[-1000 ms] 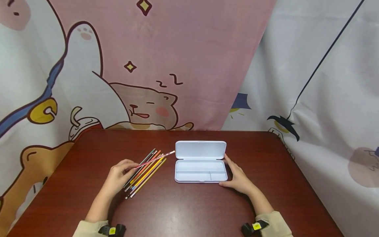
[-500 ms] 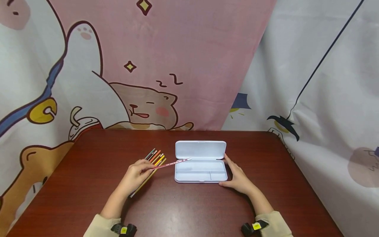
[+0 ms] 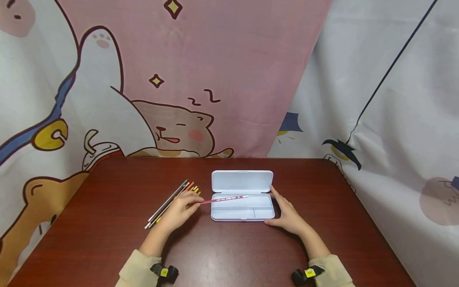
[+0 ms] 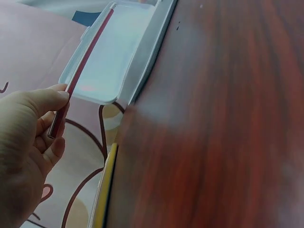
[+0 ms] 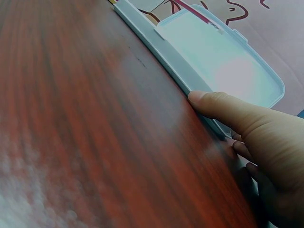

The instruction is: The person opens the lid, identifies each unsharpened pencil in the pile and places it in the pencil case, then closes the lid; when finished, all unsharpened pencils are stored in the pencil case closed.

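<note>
My left hand (image 3: 182, 210) pinches a red pencil with a white pattern (image 3: 226, 199) near one end, between thumb and fingers. The pencil points right, its far end overlapping the long rear compartment of a pale plastic pencil case (image 3: 229, 214). The lid (image 3: 242, 181) stands raised at the back. At the case's right end, my right hand (image 3: 289, 217) holds it, thumb on the front corner and fingers along the side. The right wrist view shows that thumb (image 5: 213, 102) against the front wall. Several other pencils (image 3: 167, 201) lie beside and partly behind my left hand.
The case has a long rear compartment and two smaller front ones. All of this is on a dark red-brown wooden table (image 3: 229, 251). Behind its far edge hangs a printed cloth (image 3: 251, 99) with cartoon animals. Both wrists wear small black cameras (image 3: 173, 274).
My left hand has moved right with the red pencil, bringing the pencil's far end from left of the case to over its rear compartment. My right hand stays at the case's right end.
</note>
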Available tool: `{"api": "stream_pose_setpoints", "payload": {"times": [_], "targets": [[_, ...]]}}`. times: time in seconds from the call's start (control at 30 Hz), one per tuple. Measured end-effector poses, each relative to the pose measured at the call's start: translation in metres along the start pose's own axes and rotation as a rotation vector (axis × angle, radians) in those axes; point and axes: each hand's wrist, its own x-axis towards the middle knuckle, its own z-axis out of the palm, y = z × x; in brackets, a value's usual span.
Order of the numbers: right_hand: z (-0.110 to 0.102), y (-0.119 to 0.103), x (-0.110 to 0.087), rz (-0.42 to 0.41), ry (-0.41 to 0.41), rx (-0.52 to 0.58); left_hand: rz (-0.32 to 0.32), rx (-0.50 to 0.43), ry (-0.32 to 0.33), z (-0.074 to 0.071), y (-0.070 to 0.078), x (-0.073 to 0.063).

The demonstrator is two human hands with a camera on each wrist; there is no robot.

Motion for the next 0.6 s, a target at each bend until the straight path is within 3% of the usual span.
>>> {"api": "stream_pose_setpoints", "payload": {"times": [0.23,0.47,0.6], "targets": [[0.001,0.002,0.001,-0.001,0.001,-0.010,0.026,-0.032,-0.035,0.015,-0.001,0.013],[0.001,0.001,0.001,-0.003,0.000,-0.006,-0.031,-0.045,-0.076,0.026,-0.001,0.023],[0.000,0.002,0.000,0.004,-0.005,-0.002,-0.023,-0.050,-0.096,0.032,-0.001,0.029]]}}
